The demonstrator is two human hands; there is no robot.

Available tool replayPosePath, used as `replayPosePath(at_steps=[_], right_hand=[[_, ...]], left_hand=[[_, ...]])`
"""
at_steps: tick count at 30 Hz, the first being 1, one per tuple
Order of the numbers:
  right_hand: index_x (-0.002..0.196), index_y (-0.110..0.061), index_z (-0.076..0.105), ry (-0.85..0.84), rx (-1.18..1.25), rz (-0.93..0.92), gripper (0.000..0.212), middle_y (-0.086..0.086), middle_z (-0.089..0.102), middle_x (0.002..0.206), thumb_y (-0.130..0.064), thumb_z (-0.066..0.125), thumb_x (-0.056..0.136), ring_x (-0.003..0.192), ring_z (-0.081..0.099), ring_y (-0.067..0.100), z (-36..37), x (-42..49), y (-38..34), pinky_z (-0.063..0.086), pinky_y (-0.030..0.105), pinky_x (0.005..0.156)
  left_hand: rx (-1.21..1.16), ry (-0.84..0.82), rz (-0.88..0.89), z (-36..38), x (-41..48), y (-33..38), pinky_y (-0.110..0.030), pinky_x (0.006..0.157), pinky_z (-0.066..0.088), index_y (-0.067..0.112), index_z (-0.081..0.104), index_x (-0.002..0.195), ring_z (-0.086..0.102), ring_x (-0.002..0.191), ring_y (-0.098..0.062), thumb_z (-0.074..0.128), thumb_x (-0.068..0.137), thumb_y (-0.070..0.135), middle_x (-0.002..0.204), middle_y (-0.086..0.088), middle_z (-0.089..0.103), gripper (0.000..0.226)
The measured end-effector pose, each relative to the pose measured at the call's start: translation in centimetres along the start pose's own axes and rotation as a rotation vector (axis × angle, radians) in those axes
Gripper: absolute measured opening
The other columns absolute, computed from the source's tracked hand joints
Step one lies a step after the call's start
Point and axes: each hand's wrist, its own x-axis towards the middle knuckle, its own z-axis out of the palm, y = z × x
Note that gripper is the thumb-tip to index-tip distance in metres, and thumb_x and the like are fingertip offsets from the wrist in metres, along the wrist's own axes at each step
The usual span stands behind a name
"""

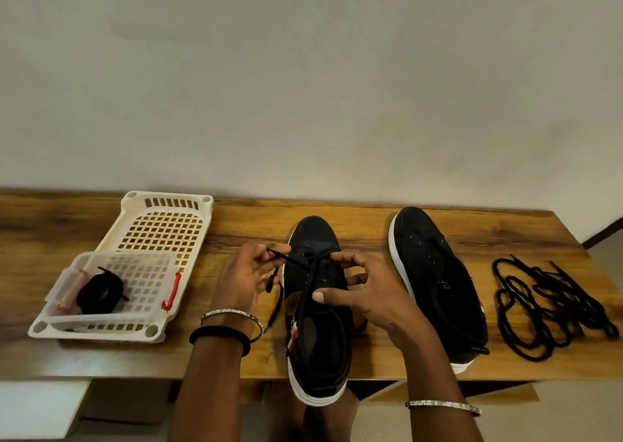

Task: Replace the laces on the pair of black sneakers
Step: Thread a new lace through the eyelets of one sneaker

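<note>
A black sneaker with a white sole [317, 337] lies toe-away in the middle of the wooden table, its heel past the front edge. A black lace [305, 269] runs through its top eyelets. My left hand [247, 278] pinches one end of that lace just left of the shoe. My right hand [359, 286] rests on the shoe's right side, its fingers curled at the eyelets round the other part of the lace. The second sneaker [438, 283] sits to the right with bare eyelets. A pile of loose black laces [546, 310] lies at the far right.
A white plastic basket [168, 219] stands at the left. Inside it a clear box [135, 273] holds a coiled black lace [101, 293]. The wooden table [364, 225] ends at a wall behind and at its front edge near me.
</note>
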Motion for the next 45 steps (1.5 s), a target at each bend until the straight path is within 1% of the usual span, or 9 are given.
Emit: replayPosePath(at_steps=[5,8,16,21,25,29,33,42,45], right_hand=[[0.126,-0.037,0.060,-0.006,-0.049,-0.003,0.088,-0.012,0.051,0.128,-0.054,0.094,0.046,0.110,0.058,0.012,0.2,0.0,-0.3,0.058,0.039,0.090],[0.124,-0.035,0.061,-0.001,-0.058,0.015,0.076,-0.013,0.049,0.127,-0.040,0.096,0.057,0.109,0.057,0.013,0.3,0.0,-0.5,0.059,0.040,0.089],[0.113,-0.032,0.065,0.032,-0.039,0.042,0.061,-0.011,0.052,0.122,-0.031,0.095,0.060,0.103,0.060,0.014,0.6,-0.1,-0.7,0.060,0.041,0.087],[0.102,-0.022,0.074,0.135,-0.042,0.052,0.022,-0.006,0.071,0.105,-0.023,0.083,0.082,0.092,0.068,0.011,0.2,0.0,-0.5,0.053,0.023,0.072],[0.091,-0.017,0.078,0.176,-0.194,0.023,0.005,-0.007,0.073,0.091,-0.019,0.079,0.086,0.084,0.066,0.007,0.2,0.1,-0.7,0.046,0.017,0.065],[0.085,-0.023,0.071,0.185,-0.446,0.015,0.009,-0.010,0.067,0.086,-0.027,0.071,0.093,0.073,0.061,0.002,0.5,0.3,-1.1,0.039,0.012,0.057],[0.080,-0.030,0.059,0.175,-0.629,-0.030,0.017,-0.007,0.054,0.107,-0.032,0.061,0.097,0.081,0.062,0.009,1.3,0.5,-0.9,0.054,0.032,0.074],[0.092,-0.020,0.066,0.123,-0.304,0.077,0.015,-0.006,0.066,0.089,-0.032,0.075,0.089,0.083,0.061,0.009,0.6,0.4,-0.1,0.045,0.024,0.066],[0.086,-0.023,0.063,0.112,-0.346,0.093,0.013,-0.003,0.065,0.086,-0.032,0.069,0.094,0.082,0.062,0.014,0.9,0.5,-0.3,0.050,0.032,0.068]], left_hand=[[0.002,0.042,-0.021,-0.1,0.3,-0.7,-0.037,0.072,0.050,0.012,0.049,0.071,0.061,0.055,-0.017,0.052,0.099,0.019,0.054,-0.001,0.053,0.029],[0.357,0.058,0.109,0.0,0.4,-1.6,-0.033,0.063,0.047,0.011,0.052,0.081,0.057,0.053,-0.013,0.066,0.093,0.023,0.063,-0.004,0.055,0.023],[0.565,0.006,0.228,0.4,0.6,-2.7,-0.043,0.067,0.054,0.025,0.045,0.090,0.053,0.064,-0.017,0.075,0.081,0.006,0.069,-0.002,0.051,0.036],[0.721,-0.003,0.341,1.2,0.1,-2.7,-0.013,0.050,0.038,0.018,0.045,0.101,0.048,0.054,-0.005,0.074,0.083,0.006,0.063,0.006,0.047,0.036],[0.782,-0.004,0.385,1.5,-0.4,-2.4,-0.009,0.049,0.039,0.015,0.045,0.103,0.046,0.052,-0.003,0.075,0.082,0.004,0.062,0.005,0.046,0.037],[0.797,-0.023,0.393,1.9,-0.7,-2.2,-0.005,0.049,0.039,0.013,0.043,0.101,0.049,0.048,0.003,0.074,0.081,-0.001,0.066,0.009,0.045,0.039],[0.818,-0.018,0.394,2.2,-0.8,-2.2,-0.004,0.052,0.040,0.016,0.039,0.102,0.045,0.056,-0.001,0.075,0.081,0.002,0.069,0.010,0.045,0.045],[0.843,0.012,0.387,1.8,-0.5,-2.4,-0.012,0.046,0.039,0.020,0.040,0.109,0.041,0.045,-0.010,0.077,0.080,0.006,0.053,0.003,0.042,0.049],[0.940,-0.015,0.393,1.6,-0.4,-2.5,-0.012,0.045,0.037,0.022,0.059,0.103,0.041,0.047,-0.005,0.076,0.084,0.015,0.054,0.008,0.043,0.026]])
